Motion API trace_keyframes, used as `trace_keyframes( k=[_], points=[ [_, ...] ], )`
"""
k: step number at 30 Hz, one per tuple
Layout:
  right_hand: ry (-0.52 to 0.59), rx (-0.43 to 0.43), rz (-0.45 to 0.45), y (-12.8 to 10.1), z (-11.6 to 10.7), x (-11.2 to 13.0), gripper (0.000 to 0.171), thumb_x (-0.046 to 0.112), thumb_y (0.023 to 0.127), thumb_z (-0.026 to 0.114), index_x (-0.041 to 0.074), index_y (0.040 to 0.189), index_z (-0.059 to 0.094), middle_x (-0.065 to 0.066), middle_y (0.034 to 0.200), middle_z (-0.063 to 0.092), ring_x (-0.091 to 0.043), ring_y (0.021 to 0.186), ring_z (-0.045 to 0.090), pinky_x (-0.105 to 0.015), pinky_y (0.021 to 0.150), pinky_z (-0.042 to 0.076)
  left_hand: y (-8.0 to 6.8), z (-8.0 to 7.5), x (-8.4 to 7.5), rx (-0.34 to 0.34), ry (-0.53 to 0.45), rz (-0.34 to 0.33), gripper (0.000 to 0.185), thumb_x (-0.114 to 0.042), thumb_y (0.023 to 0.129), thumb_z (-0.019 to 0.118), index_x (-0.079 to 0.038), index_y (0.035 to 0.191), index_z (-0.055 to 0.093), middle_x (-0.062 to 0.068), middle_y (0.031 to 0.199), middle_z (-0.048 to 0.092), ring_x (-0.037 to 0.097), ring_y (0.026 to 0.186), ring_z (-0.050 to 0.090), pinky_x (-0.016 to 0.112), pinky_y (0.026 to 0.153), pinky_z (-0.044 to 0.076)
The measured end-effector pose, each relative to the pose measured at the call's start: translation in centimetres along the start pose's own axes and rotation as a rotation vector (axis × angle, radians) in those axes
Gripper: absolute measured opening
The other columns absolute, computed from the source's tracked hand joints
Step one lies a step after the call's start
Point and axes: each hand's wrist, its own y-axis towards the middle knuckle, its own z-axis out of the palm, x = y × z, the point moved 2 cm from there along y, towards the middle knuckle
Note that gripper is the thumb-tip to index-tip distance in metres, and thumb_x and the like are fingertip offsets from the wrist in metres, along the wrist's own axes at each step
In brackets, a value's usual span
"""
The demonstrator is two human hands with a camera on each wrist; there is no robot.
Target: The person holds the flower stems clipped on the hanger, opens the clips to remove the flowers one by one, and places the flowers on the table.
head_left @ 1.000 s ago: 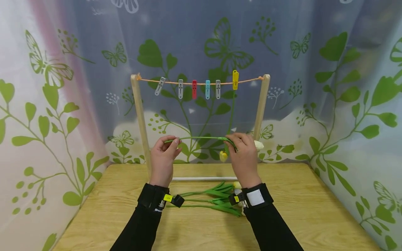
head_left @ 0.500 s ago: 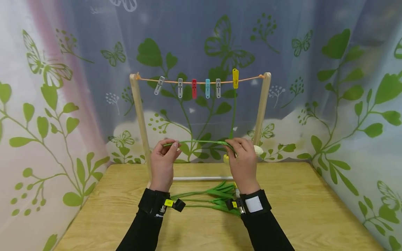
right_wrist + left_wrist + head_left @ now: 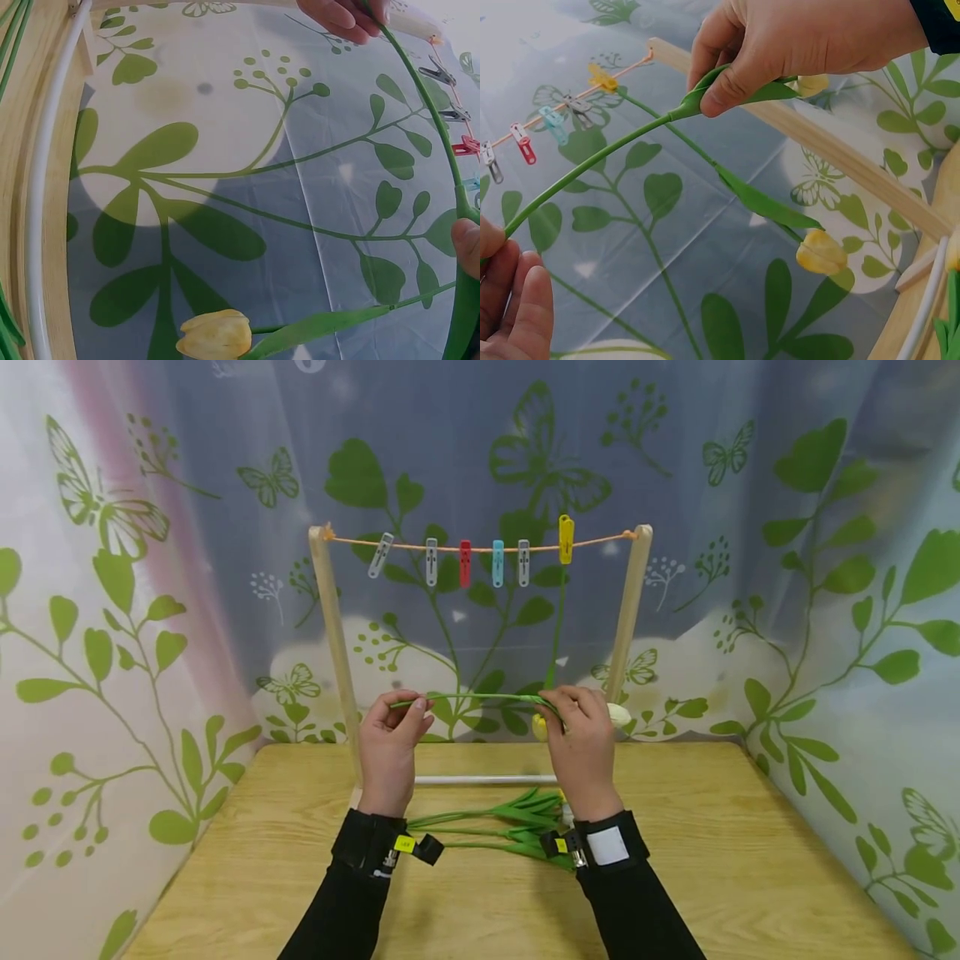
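Between my hands a white tulip (image 3: 619, 716) is stretched sideways above the table. My left hand (image 3: 388, 752) pinches the end of its green stem (image 3: 480, 696) between thumb and fingers. My right hand (image 3: 585, 747) grips it at the leaves, just behind the flower head. Behind my right hand a yellow tulip (image 3: 821, 251) hangs head down, its stem held at the line by a yellow clothespin (image 3: 566, 539). More clothespins hang along the orange string (image 3: 405, 546): grey, red (image 3: 465, 564) and light blue (image 3: 498, 563).
A wooden frame (image 3: 333, 643) with two posts carries the string, and a white bar (image 3: 483, 779) joins them low down. Several more tulips (image 3: 517, 814) lie on the wooden table (image 3: 247, 877) beneath my hands. A leaf-patterned curtain (image 3: 180, 610) surrounds the table.
Both hands first sank slightly with the tulip, then stayed nearly still. The stem between them looks straighter. The whole scene has shifted a little upward in the head view.
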Motion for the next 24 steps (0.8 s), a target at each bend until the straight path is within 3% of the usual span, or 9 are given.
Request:
trace_keyframes(
  k=[12,18,24],
  points=[
    [-0.008,0.016,0.011,-0.9,0.2,-0.8,0.016,0.008,0.096,0.084,0.002,0.110,0.083,-0.017,0.107,0.072,-0.034,0.097,0.064,-0.041,0.072,0.057,0.0,0.0,0.7,0.011,0.006,-0.018,0.011,-0.003,0.107,0.070,-0.007,0.117,0.070,0.002,0.110,0.073,0.025,0.116,0.075,0.030,0.101,0.069],
    [-0.024,0.023,0.005,-1.6,0.3,-0.7,0.018,0.005,0.092,0.087,0.002,0.109,0.083,-0.016,0.108,0.073,-0.033,0.096,0.064,-0.040,0.069,0.058,-0.3,-0.5,1.3,-0.002,0.023,-0.048,0.011,-0.004,0.108,0.070,-0.007,0.118,0.069,0.001,0.110,0.072,0.021,0.115,0.075,0.031,0.101,0.068],
    [-0.010,0.012,-0.020,-1.7,0.6,-0.6,0.017,0.004,0.091,0.088,0.001,0.107,0.083,-0.016,0.105,0.073,-0.033,0.096,0.065,-0.039,0.067,0.059,-0.2,-0.9,1.4,-0.005,0.032,-0.037,0.011,-0.005,0.108,0.070,-0.007,0.118,0.069,0.000,0.110,0.071,0.015,0.110,0.075,0.029,0.101,0.068]
  ],
)
